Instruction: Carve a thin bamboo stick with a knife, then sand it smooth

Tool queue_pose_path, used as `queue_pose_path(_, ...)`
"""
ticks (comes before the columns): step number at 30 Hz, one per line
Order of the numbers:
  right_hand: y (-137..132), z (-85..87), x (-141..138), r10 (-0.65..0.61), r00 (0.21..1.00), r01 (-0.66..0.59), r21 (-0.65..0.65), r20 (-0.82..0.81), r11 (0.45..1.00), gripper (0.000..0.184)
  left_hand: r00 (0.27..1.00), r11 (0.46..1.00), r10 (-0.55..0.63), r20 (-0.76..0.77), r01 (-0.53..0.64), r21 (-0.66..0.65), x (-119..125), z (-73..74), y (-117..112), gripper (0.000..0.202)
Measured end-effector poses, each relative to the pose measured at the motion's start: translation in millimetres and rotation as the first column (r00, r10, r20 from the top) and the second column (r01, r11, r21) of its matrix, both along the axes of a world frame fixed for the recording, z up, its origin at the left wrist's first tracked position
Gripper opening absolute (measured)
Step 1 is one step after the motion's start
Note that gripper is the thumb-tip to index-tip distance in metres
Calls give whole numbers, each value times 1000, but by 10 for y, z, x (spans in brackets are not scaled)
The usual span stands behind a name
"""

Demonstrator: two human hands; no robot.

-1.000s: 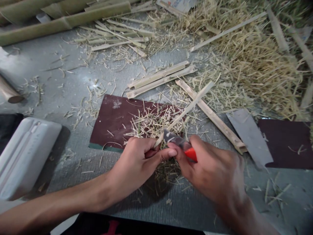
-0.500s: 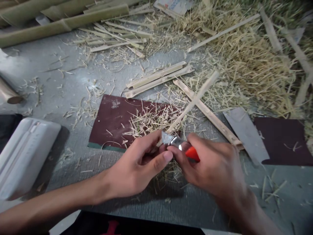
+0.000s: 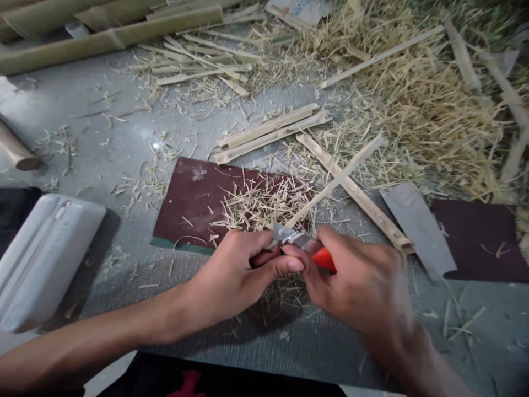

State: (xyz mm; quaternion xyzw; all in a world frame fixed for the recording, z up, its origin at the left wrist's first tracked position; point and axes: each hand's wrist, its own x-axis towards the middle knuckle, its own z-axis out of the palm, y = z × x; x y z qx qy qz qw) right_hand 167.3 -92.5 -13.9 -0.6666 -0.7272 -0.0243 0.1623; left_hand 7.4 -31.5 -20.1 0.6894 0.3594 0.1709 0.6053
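My left hand (image 3: 235, 275) is closed around the near end of a thin bamboo strip (image 3: 339, 176), which points up and to the right above the table. My right hand (image 3: 363, 281) grips a knife with an orange handle (image 3: 324, 259). Its metal blade (image 3: 289, 236) rests against the strip just beyond my left thumb. Both hands meet over a pile of bamboo shavings (image 3: 260, 207) lying on a dark red sandpaper sheet (image 3: 190, 198).
Split bamboo slats (image 3: 268, 132) lie behind the sandpaper, and one long slat (image 3: 359, 198) runs diagonally to the right. A big heap of shavings (image 3: 433, 110) fills the back right. A grey sheet (image 3: 417, 226), another dark sheet (image 3: 483, 237), a white plastic case (image 3: 45, 259) and green bamboo poles (image 3: 103, 38) surround the work area.
The strip's far end swung up, then settled a little lower and further right. The blade stays against the strip near my left thumb; my hands shifted only slightly.
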Motion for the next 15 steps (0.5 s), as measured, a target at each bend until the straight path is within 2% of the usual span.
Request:
queue_pose_path(4,2,8,-13,-16,999,15,15,44,1000,52,998,999,35,-46,-34,18,12,-4,-5,50)
queue_pose_path(11,-14,-21,-21,-45,997,44,7,69,999,50,990,998,62,-124,-59,23,-5,-30,-21,50)
queue_pose_path(15,-16,-30,-6,-72,996,70,42,60,997,47,988,994,98,-118,-104,-42,2,-26,-44,53)
